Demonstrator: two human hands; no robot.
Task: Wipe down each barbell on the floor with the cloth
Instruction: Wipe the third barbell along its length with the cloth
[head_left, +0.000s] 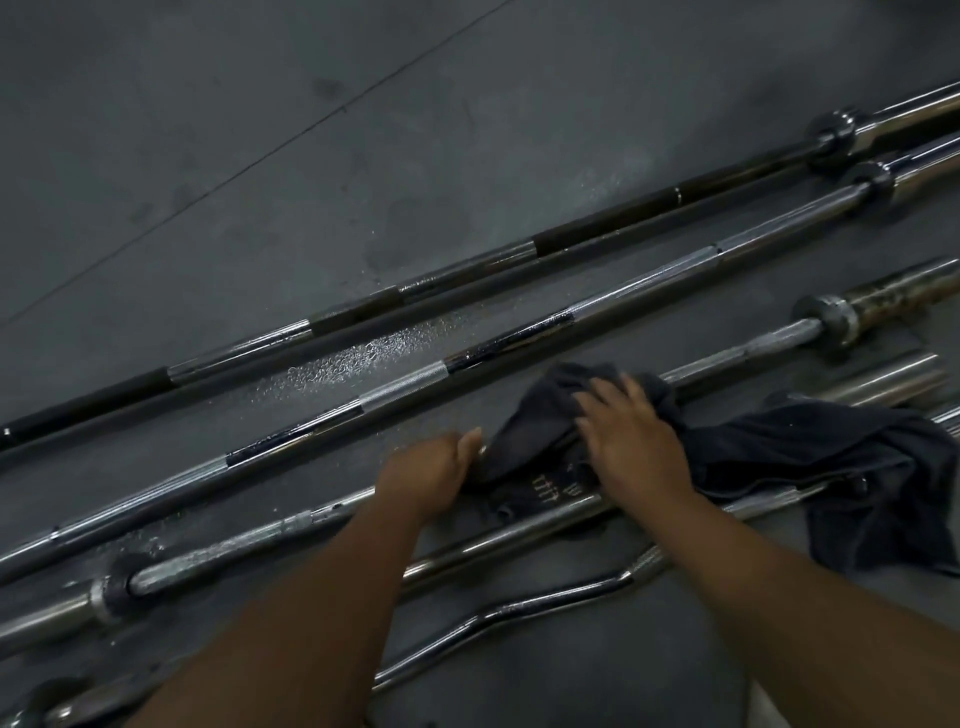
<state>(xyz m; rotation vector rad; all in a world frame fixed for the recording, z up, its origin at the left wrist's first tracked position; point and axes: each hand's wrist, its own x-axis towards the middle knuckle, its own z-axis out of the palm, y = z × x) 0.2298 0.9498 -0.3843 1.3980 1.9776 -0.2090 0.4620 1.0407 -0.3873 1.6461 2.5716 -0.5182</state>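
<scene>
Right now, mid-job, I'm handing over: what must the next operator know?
Left hand grips the third bar. Right hand presses the cloth flat on it, mid-shaft.
Black-banded bar and chrome bar look wet, droplets on the floor between; likely already treated.
To do: finish this bar, then the straight bar and curl bar nearest you.

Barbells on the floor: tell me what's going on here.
A person is wiping long steel barbells laid side by side on the grey floor. The right hand presses a crumpled dark cloth onto the third silver barbell from the far side, while the left hand holds that bar just beside the cloth. Water droplets glisten on the floor between the two farther bars.
</scene>
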